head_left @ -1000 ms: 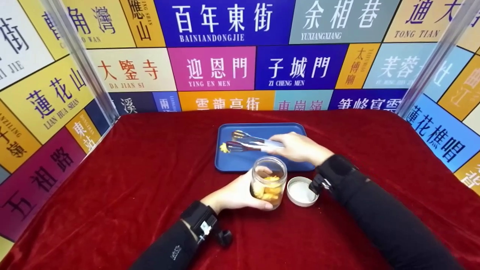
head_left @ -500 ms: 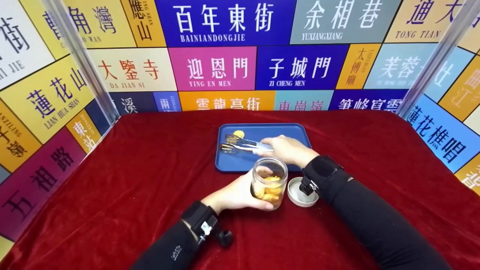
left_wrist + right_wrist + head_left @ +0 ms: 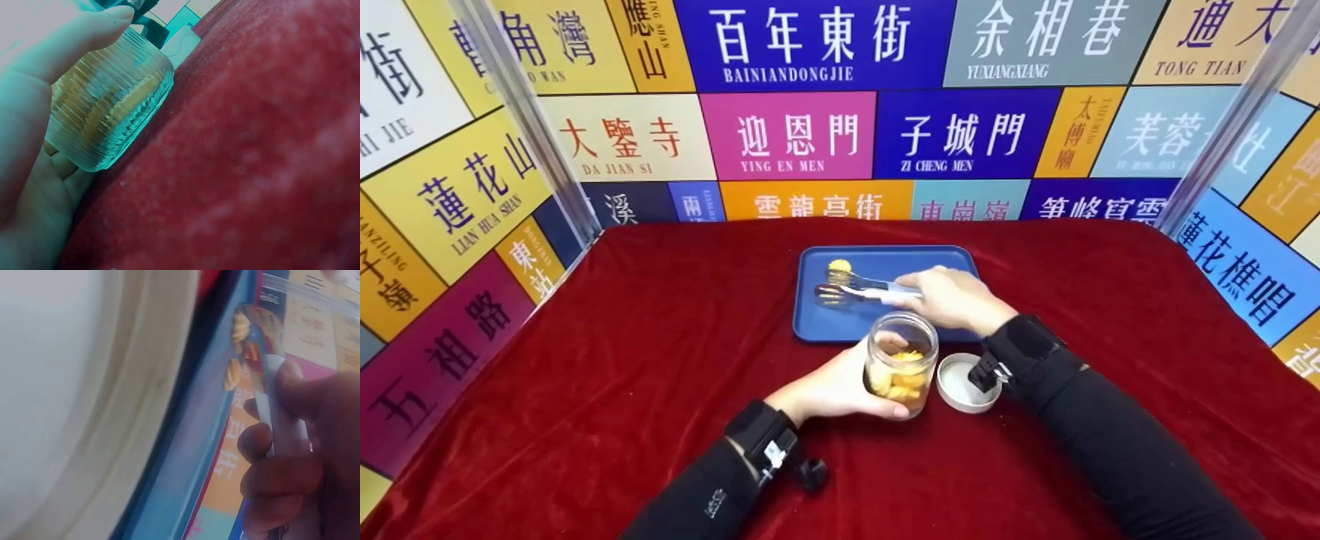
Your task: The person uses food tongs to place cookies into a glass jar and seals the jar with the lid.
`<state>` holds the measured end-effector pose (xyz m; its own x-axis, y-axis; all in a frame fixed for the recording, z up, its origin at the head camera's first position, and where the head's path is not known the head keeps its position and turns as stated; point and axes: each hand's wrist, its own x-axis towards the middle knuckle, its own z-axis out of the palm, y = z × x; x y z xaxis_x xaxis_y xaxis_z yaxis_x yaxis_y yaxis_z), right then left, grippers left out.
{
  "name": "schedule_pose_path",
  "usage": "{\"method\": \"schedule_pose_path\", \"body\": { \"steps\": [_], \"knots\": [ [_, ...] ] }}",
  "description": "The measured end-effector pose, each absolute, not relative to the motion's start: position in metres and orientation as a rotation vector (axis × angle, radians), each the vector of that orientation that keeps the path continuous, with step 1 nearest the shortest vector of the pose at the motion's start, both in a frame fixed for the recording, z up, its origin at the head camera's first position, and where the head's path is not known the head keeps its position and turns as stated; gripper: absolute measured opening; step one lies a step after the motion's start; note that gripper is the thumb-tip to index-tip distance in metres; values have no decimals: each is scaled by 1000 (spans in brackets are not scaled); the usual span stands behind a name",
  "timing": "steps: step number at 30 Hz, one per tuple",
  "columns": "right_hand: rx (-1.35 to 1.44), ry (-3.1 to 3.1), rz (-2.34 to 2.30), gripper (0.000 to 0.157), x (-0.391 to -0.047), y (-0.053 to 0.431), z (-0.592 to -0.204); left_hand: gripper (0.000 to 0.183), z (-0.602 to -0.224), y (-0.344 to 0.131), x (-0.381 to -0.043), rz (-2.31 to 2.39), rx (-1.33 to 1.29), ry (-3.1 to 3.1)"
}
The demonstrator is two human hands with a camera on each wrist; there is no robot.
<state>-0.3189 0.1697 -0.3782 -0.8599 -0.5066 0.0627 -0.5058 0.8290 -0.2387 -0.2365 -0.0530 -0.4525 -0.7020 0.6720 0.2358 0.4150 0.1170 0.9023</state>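
In the head view my left hand point(image 3: 847, 386) grips a clear glass jar point(image 3: 901, 367) partly filled with yellow cookies point(image 3: 906, 379). The left wrist view shows the ribbed jar point(image 3: 112, 101) with the thumb across its side. My right hand point(image 3: 952, 296) holds food tongs point(image 3: 877, 291) with pale handles, low over the blue tray point(image 3: 810, 322). A round yellow cookie point(image 3: 840, 266) lies by the tong heads. Two ridged cookies show near the tips in the right wrist view, one point(image 3: 241, 326) at the tongs and one point(image 3: 232, 374) beside them; whether the tongs clamp one I cannot tell.
A white jar lid point(image 3: 964, 382) lies just right of the jar, under the right wrist's camera. Red cloth point(image 3: 660, 360) covers the table. Colourful lettered panels point(image 3: 787, 135) stand behind and at both sides, with metal posts at the corners.
My right hand moves the tongs left and nearer, then back right. A cookie seen at their left tip a second ago no longer shows there; another shows by the upper tip. The jar stays put.
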Motion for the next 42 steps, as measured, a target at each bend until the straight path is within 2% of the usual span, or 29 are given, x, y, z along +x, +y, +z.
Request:
{"method": "schedule_pose_path", "body": {
  "steps": [5, 11, 19, 24, 27, 34, 42],
  "knots": [
    [-782, 3018, -414, 57, -316, 193, -380, 86, -452, -53, -237, 1652, 1081, 2114],
    [-794, 3089, -462, 48, -311, 226, -373, 86, -453, -53, -237, 1634, 1056, 2145],
    [-643, 3126, -651, 48, -303, 251, -361, 87, -452, -52, -236, 1623, 1044, 2164],
    [-617, 3097, -585, 56, -294, 260, -357, 87, -453, -51, -236, 1628, 1042, 2150],
    [-618, 3083, -530, 59, -293, 260, -358, 87, -453, -52, -237, 1617, 1046, 2172],
    [-706, 3022, -553, 43, -294, 246, -369, 89, -453, -54, -237, 1604, 1044, 2194],
    [-873, 2972, -551, 41, -286, 222, -389, 87, -452, -52, -237, 1621, 1068, 2156]
  ]
}}
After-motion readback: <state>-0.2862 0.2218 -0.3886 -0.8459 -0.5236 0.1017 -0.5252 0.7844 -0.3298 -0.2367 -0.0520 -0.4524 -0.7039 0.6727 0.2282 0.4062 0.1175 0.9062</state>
